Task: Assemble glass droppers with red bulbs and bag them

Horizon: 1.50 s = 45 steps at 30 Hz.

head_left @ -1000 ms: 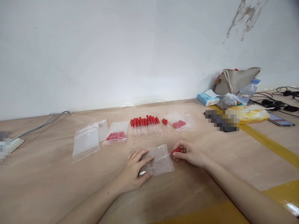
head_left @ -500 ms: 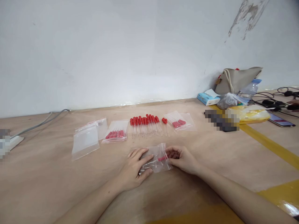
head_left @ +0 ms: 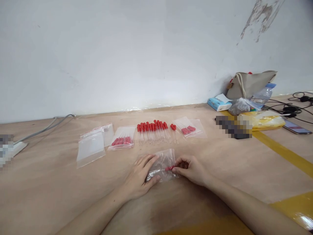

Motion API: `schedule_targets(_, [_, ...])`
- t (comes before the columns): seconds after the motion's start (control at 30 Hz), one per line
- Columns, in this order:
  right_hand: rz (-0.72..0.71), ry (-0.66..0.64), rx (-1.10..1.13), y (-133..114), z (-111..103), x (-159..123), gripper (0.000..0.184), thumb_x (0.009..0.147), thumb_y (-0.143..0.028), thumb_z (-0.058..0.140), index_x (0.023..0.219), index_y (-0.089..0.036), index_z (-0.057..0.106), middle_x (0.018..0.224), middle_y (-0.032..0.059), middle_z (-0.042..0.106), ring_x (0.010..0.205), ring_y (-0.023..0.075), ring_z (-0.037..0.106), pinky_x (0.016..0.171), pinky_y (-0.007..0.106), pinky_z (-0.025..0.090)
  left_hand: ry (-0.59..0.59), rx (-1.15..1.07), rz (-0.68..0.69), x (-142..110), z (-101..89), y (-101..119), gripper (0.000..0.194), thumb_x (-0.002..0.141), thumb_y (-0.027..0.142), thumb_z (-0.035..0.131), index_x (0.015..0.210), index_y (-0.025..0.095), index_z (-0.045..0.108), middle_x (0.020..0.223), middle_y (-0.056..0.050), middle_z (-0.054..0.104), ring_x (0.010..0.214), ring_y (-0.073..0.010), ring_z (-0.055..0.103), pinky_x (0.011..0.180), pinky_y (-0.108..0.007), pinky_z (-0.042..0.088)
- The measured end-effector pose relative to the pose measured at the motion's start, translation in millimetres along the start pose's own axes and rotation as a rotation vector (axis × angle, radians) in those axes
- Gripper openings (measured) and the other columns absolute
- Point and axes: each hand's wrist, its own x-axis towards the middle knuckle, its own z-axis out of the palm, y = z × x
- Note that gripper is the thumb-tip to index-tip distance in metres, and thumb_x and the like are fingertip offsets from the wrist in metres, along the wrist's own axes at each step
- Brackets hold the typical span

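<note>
A clear zip-lock bag [head_left: 162,160] lies on the table between my hands. My left hand [head_left: 140,178] rests over its left part, fingers spread, thumb pressing the near side. My right hand [head_left: 193,169] is closed in a pinch at the bag's right end, on the red bulbs of droppers [head_left: 168,168] whose stems point left. How many droppers it holds is hidden. Beyond the bag, several glass droppers with red bulbs [head_left: 153,127] lie side by side in a row. A few more droppers [head_left: 173,126] lie just right of that row.
Filled bags of droppers lie left [head_left: 121,138] and right [head_left: 188,127] of the row. Flat zip-lock bags [head_left: 91,147] overlap farther left. At the right are a tissue pack [head_left: 219,102], a grey bag [head_left: 251,85], a yellow package [head_left: 262,120], a phone [head_left: 297,126] and cables.
My right thumb and fingers have moved slightly left over the bag's right end, and the red bulbs show close to my fingertips. My left hand stays on the bag, its fingers shifted slightly.
</note>
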Motion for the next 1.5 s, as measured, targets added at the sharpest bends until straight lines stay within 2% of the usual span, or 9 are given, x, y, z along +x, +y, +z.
schedule_targets(0.13, [0.075,0.107,0.014,0,0,3,0.023,0.066,-0.039,0.063,0.063,-0.018,0.055,0.048,-0.0035,0.048,0.043,0.0075,0.040,0.039,0.020,0.028,0.055,-0.040,-0.033,-2,0.3,-5,0.046,0.082,0.033,0.048,0.126,0.023,0.038,0.127,-0.008,0.041,0.115,-0.0230,0.040,0.095,-0.038,0.036])
schedule_targets(0.33, [0.159,0.117,0.130,0,-11,9,0.024,0.067,-0.040,0.060,0.071,-0.019,0.048,0.051,-0.0050,0.051,0.035,0.0051,0.035,0.035,0.019,0.026,0.125,-0.057,-0.004,-2,2.1,-11,0.032,0.081,0.029,0.050,0.112,0.023,0.051,0.116,-0.007,0.049,0.108,-0.0214,0.046,0.092,-0.037,0.039])
schedule_targets(0.47, [0.049,0.250,-0.071,2,-36,38,0.020,0.066,-0.031,0.060,0.078,-0.017,0.052,0.060,-0.0005,0.057,0.053,0.0112,0.051,0.050,0.023,0.040,0.107,-0.108,0.012,-1,2.6,-11,0.032,0.083,0.028,0.047,0.114,0.022,0.052,0.117,-0.007,0.051,0.107,-0.0206,0.048,0.090,-0.037,0.042])
schedule_targets(0.6, [0.053,0.376,-0.576,-4,-59,85,0.007,0.067,-0.023,0.056,0.071,-0.016,0.057,0.072,0.0051,0.062,0.068,0.0153,0.056,0.063,0.026,0.041,0.044,-0.144,0.059,1,3.6,-13,0.027,0.085,0.025,0.044,0.109,0.023,0.056,0.115,-0.006,0.053,0.106,-0.0191,0.050,0.090,-0.036,0.042])
schedule_targets(0.83, [0.246,0.359,-0.639,-8,-62,135,0.035,0.063,-0.025,0.064,0.094,-0.012,0.057,0.089,0.0139,0.062,0.084,0.0250,0.057,0.068,0.032,0.041,0.043,-0.142,0.066,1,3.9,-16,0.029,0.084,0.025,0.047,0.111,0.024,0.056,0.117,-0.006,0.054,0.108,-0.0195,0.049,0.092,-0.038,0.041])
schedule_targets(1.03, [0.125,0.348,-0.503,-15,-62,100,0.058,0.077,-0.024,0.048,0.129,-0.011,0.026,0.069,0.0037,0.058,0.066,0.0170,0.057,0.063,0.028,0.044,0.034,-0.149,0.065,0,4.9,-19,0.029,0.085,0.026,0.046,0.111,0.024,0.057,0.118,-0.005,0.054,0.110,-0.0191,0.048,0.093,-0.038,0.040])
schedule_targets(1.17, [-0.023,0.374,0.077,1,-46,55,0.077,0.073,-0.032,0.051,0.133,-0.019,0.004,0.061,-0.0069,0.045,0.040,0.0106,0.047,0.039,0.025,0.043,0.016,-0.163,0.067,1,3.8,-18,0.029,0.086,0.026,0.044,0.112,0.025,0.056,0.119,-0.005,0.053,0.109,-0.0191,0.049,0.092,-0.038,0.041])
schedule_targets(1.37, [-0.071,0.554,0.366,21,-27,35,0.070,0.069,-0.036,0.057,0.125,-0.025,0.015,0.069,-0.0074,0.045,0.049,0.0091,0.053,0.049,0.027,0.051,0.012,-0.144,0.068,1,3.8,-20,0.029,0.085,0.026,0.045,0.112,0.026,0.057,0.119,-0.005,0.053,0.111,-0.0195,0.048,0.092,-0.038,0.042])
schedule_targets(1.5, [-0.029,0.523,0.461,11,-17,36,0.060,0.066,-0.037,0.061,0.112,-0.025,0.024,0.065,-0.0080,0.048,0.051,0.0109,0.056,0.052,0.029,0.053,-0.008,-0.134,0.076,2,2.6,-19,0.029,0.086,0.026,0.044,0.113,0.027,0.056,0.121,-0.004,0.052,0.113,-0.0193,0.046,0.094,-0.038,0.040])
